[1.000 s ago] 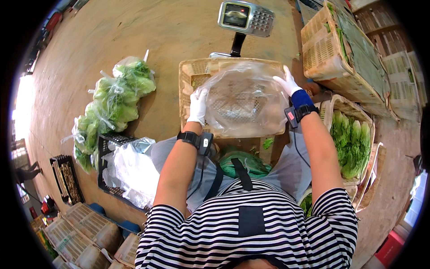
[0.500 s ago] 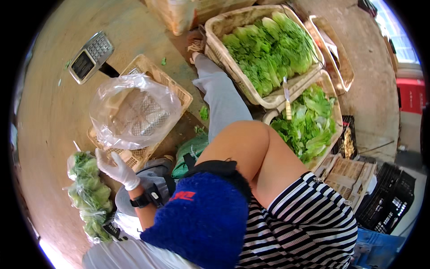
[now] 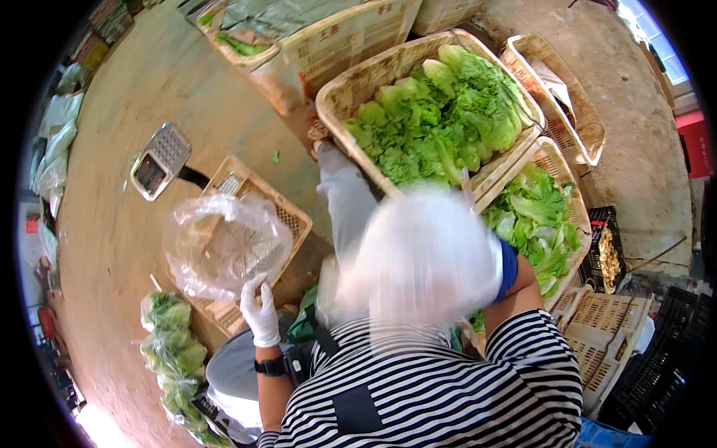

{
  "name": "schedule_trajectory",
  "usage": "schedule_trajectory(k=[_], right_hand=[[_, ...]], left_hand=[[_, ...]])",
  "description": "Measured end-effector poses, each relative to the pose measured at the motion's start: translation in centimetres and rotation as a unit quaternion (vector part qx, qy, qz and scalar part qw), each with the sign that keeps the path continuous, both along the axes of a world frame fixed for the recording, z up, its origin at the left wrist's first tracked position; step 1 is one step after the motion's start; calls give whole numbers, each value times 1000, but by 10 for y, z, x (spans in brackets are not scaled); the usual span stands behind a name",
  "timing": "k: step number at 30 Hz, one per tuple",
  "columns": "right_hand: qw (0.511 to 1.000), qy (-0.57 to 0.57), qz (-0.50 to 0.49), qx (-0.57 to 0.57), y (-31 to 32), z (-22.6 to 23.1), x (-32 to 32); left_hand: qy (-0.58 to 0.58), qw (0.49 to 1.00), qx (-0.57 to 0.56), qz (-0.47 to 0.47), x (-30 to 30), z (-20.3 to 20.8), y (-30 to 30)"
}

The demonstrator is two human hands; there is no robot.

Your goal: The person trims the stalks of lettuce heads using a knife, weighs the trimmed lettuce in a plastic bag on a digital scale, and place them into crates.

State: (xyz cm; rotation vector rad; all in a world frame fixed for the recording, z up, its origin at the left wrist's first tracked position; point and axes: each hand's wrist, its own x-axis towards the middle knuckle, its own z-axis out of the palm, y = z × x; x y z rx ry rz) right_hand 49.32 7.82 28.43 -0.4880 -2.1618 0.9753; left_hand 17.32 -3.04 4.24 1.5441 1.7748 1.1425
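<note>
My left hand (image 3: pixel 260 317), in a white glove, is beside the near rim of a clear plastic bag (image 3: pixel 190 261). Its fingers are bent a little and apart, with nothing visible between them. The bag gapes wide inside a cream plastic crate (image 3: pixel 295 216). My right hand (image 3: pixel 418 257), also white-gloved, is raised close to the camera and smeared by motion, so its fingers cannot be made out. A blue band (image 3: pixel 508 272) circles that wrist. Behind the hand stands a cream basket (image 3: pixel 336 123) full of green lettuce (image 3: pixel 448 112).
A scale display (image 3: pixel 160 160) rises at the crate's far left corner. Bagged lettuce (image 3: pixel 175 355) lies on the floor at left. A second basket of loose leaves (image 3: pixel 538 216) is at right, near a black crate (image 3: pixel 597 231) and stacked cream baskets (image 3: pixel 597 328). A knife is mostly hidden.
My right arm has swung down and away from the camera, its hand now showing as a blur. The left hand has come to the bag's rim. The view has shifted, showing more striped shirt.
</note>
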Motion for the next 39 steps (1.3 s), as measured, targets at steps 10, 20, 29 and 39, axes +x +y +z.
schedule_trajectory(k=[10,20,29,39], right_hand=[[533,-495,-646,-230,154,-293,347],[405,-570,-662,-268,194,-314,318],[570,-443,-619,-310,191,-308,420],[633,474,-237,-565,70,-153,252]], left_hand=[[-34,991,-122,43,19,-22,37],[44,984,-173,-16,50,-34,62],[-14,982,-187,-24,36,-29,71],[15,983,-37,-180,107,51,112]])
